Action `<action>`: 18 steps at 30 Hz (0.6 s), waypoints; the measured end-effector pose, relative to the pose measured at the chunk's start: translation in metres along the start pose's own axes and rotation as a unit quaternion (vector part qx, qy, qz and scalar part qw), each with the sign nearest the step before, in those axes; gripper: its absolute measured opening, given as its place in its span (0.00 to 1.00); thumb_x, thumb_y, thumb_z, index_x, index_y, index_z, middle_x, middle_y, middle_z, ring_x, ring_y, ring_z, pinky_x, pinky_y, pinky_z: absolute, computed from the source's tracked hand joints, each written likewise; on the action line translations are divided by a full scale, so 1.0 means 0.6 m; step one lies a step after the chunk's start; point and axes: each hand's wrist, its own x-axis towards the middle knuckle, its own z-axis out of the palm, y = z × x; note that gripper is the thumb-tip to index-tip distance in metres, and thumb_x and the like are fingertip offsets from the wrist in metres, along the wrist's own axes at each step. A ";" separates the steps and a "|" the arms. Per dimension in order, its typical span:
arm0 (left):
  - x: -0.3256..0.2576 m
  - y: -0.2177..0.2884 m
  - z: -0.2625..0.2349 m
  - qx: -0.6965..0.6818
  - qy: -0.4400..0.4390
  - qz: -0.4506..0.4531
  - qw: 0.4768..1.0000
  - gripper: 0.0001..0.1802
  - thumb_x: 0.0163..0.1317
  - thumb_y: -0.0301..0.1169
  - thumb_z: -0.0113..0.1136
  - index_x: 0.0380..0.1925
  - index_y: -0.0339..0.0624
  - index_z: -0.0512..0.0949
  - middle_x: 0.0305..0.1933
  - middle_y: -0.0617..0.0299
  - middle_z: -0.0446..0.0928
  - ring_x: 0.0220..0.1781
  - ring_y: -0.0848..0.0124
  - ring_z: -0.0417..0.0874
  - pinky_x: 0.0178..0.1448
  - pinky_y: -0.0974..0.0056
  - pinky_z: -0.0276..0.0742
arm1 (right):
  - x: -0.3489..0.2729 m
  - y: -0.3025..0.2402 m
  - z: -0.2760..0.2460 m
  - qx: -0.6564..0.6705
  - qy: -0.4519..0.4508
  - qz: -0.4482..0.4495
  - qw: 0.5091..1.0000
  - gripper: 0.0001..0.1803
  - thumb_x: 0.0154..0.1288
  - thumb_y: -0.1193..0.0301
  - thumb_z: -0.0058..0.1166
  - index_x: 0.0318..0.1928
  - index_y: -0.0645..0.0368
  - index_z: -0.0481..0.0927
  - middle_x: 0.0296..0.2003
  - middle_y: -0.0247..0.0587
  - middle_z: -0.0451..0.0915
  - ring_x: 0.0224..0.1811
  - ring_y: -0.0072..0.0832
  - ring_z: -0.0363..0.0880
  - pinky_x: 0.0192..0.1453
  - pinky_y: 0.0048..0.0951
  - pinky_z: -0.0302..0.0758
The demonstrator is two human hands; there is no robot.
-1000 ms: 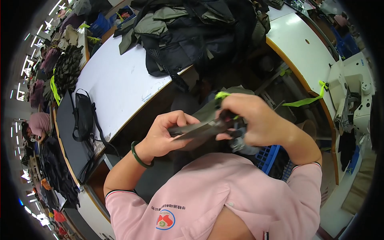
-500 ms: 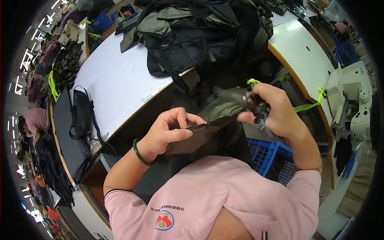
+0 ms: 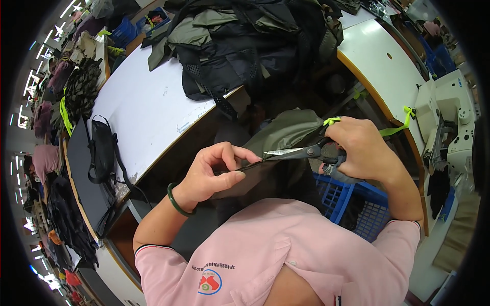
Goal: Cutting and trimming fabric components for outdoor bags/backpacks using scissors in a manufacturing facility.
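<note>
My left hand [image 3: 217, 166] pinches the edge of a piece of olive-green fabric [image 3: 288, 127] between thumb and fingers. The fabric hangs over my lap and stretches up to the right. My right hand [image 3: 357, 145] is wrapped round dark-handled scissors [image 3: 311, 151], with a strip of bright yellow-green ribbon [image 3: 331, 121] at the handle. Their blades are parted and point left. The tips reach the fabric edge right beside my left fingertips. Whether the lower blade touches the cloth, I cannot tell.
Dark and olive garments [image 3: 229, 56] are heaped on the white table [image 3: 138, 112] ahead. A black pouch with straps [image 3: 102, 153] lies at left. Below my right hand stands a blue plastic crate [image 3: 347, 199]. On the right is a white sewing machine [image 3: 454, 120].
My right hand has turned and brought the scissors down and left, so the parted blades now lie at the fabric edge. My left hand keeps its pinch in nearly the same place.
</note>
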 end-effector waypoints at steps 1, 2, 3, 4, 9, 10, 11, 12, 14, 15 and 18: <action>0.001 0.000 0.001 0.001 0.000 0.000 1.000 0.11 0.55 0.20 0.65 0.24 0.43 0.72 0.52 0.50 0.81 0.28 0.87 0.65 0.34 0.76 0.66 | 0.001 -0.001 0.002 0.000 0.001 0.000 1.000 0.16 0.41 0.66 0.67 0.28 0.59 0.75 0.25 0.41 0.76 0.32 0.42 0.78 0.34 0.39 0.75; 0.001 0.001 0.003 -0.002 0.000 -0.004 1.000 0.10 0.55 0.20 0.65 0.24 0.43 0.72 0.52 0.50 0.81 0.28 0.87 0.65 0.34 0.76 0.65 | 0.003 -0.001 0.003 0.005 0.002 -0.007 1.000 0.15 0.41 0.67 0.66 0.27 0.59 0.74 0.25 0.41 0.76 0.33 0.42 0.78 0.33 0.39 0.75; 0.001 0.001 0.004 -0.005 0.000 -0.007 1.000 0.10 0.55 0.20 0.65 0.24 0.43 0.72 0.52 0.50 0.81 0.28 0.87 0.65 0.34 0.76 0.65 | 0.004 -0.002 0.004 0.010 0.003 -0.015 1.000 0.14 0.42 0.68 0.65 0.27 0.59 0.74 0.25 0.41 0.76 0.33 0.42 0.78 0.33 0.39 0.75; 0.000 0.001 0.004 -0.005 0.000 -0.007 1.000 0.10 0.55 0.20 0.65 0.24 0.43 0.72 0.52 0.50 0.81 0.28 0.87 0.65 0.34 0.76 0.65 | 0.005 -0.003 0.005 0.010 0.003 -0.015 1.000 0.14 0.42 0.68 0.65 0.27 0.59 0.74 0.25 0.41 0.76 0.33 0.42 0.78 0.33 0.39 0.75; -0.003 -0.001 0.004 -0.009 0.008 -0.007 1.000 0.10 0.54 0.20 0.65 0.24 0.44 0.72 0.52 0.50 0.81 0.28 0.86 0.65 0.36 0.76 0.66 | 0.008 0.001 0.012 -0.008 0.010 -0.033 0.999 0.12 0.44 0.70 0.64 0.26 0.59 0.74 0.24 0.41 0.77 0.31 0.41 0.79 0.33 0.38 0.76; -0.003 -0.001 0.004 -0.009 0.008 -0.008 1.000 0.10 0.54 0.20 0.65 0.24 0.44 0.72 0.52 0.50 0.81 0.28 0.86 0.65 0.36 0.76 0.66 | 0.008 0.000 0.013 -0.008 0.009 -0.032 0.999 0.12 0.44 0.70 0.64 0.26 0.59 0.74 0.24 0.41 0.77 0.31 0.41 0.79 0.33 0.38 0.76; -0.004 -0.001 0.003 -0.017 0.008 -0.016 1.000 0.11 0.54 0.20 0.65 0.24 0.44 0.72 0.52 0.50 0.81 0.29 0.86 0.66 0.36 0.76 0.66 | 0.008 0.000 0.014 -0.011 0.011 -0.032 0.999 0.11 0.44 0.70 0.64 0.26 0.59 0.74 0.23 0.41 0.77 0.31 0.41 0.79 0.33 0.38 0.76; -0.004 -0.001 0.002 -0.024 0.009 -0.025 0.999 0.11 0.54 0.20 0.65 0.24 0.44 0.72 0.52 0.50 0.81 0.29 0.86 0.66 0.37 0.76 0.66 | 0.008 0.000 0.014 -0.014 0.012 -0.032 0.999 0.11 0.44 0.71 0.64 0.26 0.59 0.75 0.23 0.41 0.77 0.31 0.40 0.79 0.33 0.37 0.76; -0.003 -0.003 0.001 -0.025 0.007 -0.019 0.999 0.11 0.54 0.20 0.65 0.24 0.44 0.71 0.52 0.49 0.81 0.30 0.86 0.66 0.37 0.76 0.66 | 0.006 0.004 0.016 -0.014 0.002 -0.028 0.999 0.11 0.44 0.70 0.64 0.26 0.59 0.75 0.23 0.41 0.76 0.30 0.40 0.79 0.33 0.38 0.76; -0.003 -0.004 0.001 -0.025 0.006 -0.012 1.000 0.11 0.54 0.19 0.65 0.24 0.44 0.71 0.52 0.49 0.81 0.30 0.86 0.66 0.38 0.76 0.67 | 0.005 0.006 0.017 -0.014 -0.007 -0.026 1.000 0.11 0.44 0.70 0.65 0.26 0.59 0.75 0.22 0.41 0.76 0.30 0.40 0.79 0.33 0.38 0.76; -0.006 -0.003 -0.001 -0.044 0.012 -0.025 0.999 0.11 0.53 0.19 0.65 0.24 0.44 0.71 0.53 0.49 0.81 0.32 0.86 0.68 0.39 0.76 0.67 | 0.002 0.011 0.017 0.008 -0.002 -0.017 1.000 0.12 0.43 0.70 0.65 0.26 0.59 0.75 0.23 0.41 0.76 0.30 0.40 0.79 0.33 0.38 0.76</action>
